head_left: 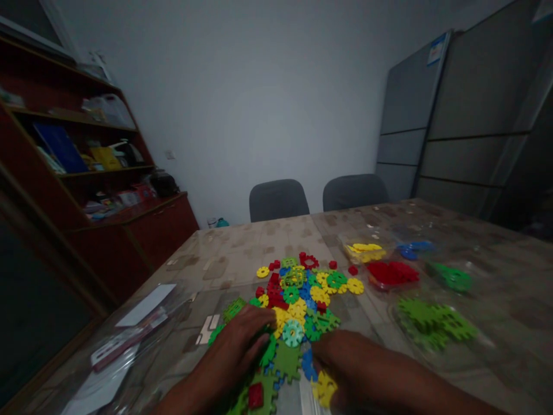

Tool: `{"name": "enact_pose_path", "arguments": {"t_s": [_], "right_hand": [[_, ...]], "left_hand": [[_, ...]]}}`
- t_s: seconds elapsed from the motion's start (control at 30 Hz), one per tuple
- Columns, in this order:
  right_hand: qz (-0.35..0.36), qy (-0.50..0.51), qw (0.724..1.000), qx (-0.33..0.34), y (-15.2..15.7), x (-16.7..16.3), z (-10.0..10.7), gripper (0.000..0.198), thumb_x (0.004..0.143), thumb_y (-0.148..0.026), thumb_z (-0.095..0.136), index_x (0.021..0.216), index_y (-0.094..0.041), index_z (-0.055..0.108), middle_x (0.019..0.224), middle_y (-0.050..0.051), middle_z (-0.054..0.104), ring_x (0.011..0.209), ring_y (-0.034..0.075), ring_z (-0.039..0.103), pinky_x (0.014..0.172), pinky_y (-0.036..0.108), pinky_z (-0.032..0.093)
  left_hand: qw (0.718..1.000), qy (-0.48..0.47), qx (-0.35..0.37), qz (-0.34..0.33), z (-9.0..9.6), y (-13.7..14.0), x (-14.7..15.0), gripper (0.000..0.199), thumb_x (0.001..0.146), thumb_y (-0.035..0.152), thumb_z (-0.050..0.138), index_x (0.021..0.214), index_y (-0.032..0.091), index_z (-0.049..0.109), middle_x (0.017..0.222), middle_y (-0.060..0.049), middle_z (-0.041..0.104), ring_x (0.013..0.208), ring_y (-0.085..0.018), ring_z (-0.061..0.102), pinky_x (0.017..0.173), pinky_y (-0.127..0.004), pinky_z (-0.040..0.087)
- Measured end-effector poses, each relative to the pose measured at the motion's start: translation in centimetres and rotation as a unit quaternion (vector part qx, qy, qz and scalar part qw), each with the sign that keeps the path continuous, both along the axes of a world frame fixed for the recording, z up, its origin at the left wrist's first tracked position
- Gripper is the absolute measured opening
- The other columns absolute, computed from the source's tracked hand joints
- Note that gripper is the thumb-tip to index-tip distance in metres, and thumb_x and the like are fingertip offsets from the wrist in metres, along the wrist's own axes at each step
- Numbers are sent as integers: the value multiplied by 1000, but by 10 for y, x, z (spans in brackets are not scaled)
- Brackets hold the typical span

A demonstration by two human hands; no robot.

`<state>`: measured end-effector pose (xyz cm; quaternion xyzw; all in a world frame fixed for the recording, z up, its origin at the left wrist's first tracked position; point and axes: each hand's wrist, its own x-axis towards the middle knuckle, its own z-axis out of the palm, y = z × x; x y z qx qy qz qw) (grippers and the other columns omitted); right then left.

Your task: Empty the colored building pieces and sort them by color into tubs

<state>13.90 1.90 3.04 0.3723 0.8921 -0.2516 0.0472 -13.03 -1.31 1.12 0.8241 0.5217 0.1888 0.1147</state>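
Observation:
A loose pile of plastic building pieces, gear-shaped and notched, in yellow (297, 312), green (287, 360), blue (308, 364) and red (256, 395), lies in front of me. My left hand (246, 337) rests over the pile's left side, fingers bent and thumb apart, next to green pieces; I see nothing in its grasp. At the near right edge, my right hand (341, 363) points down among the pieces, beside a blue piece and a yellow notched piece (325, 389). Its fingers are dark and mostly hidden, so any grip is unclear. A pale green gear (292, 333) lies between both hands.
To the right stand clear trays with yellow (365, 251), red (393, 273), blue (415, 249), green (453, 277) and light green pieces (434, 323). Plastic packaging (125, 346) lies at left on the patterned tablecloth (233, 245). Two grey chairs (279, 200) stand beyond the table.

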Motion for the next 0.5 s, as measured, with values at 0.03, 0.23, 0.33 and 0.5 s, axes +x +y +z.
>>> {"name": "enact_pose_path", "arguments": {"t_s": [0.03,0.23,0.33,0.5], "right_hand": [[-11,9,1000,0,-1,0,-1,43,58,-21,78,100,-23,67,98,6,70,83,24,64,60,27,39],[-75,22,997,20,-7,1,-2,42,60,-35,77,99,-21,67,99,10,69,88,29,65,67,33,45],[-70,-10,997,25,-9,-5,-2,40,61,-32,77,98,-19,69,101,13,71,91,32,66,69,35,47],[7,22,1000,21,-8,-15,-1,36,64,-17,70,100,-21,70,98,8,75,84,25,68,67,28,47]], "left_hand": [[1000,4,1,0,0,2,0,32,96,31,47,126,26,56,130,-9,65,120,-27,56,108,-44,40],[999,31,-9,14,2,10,4,31,94,31,51,121,22,60,127,-13,65,118,-28,57,103,-44,43],[999,43,-18,14,7,19,13,32,90,32,56,121,24,61,124,-11,65,115,-28,58,99,-42,46],[999,43,-22,22,14,29,30,28,86,32,61,112,26,67,115,-8,70,108,-28,61,94,-39,47]]}}
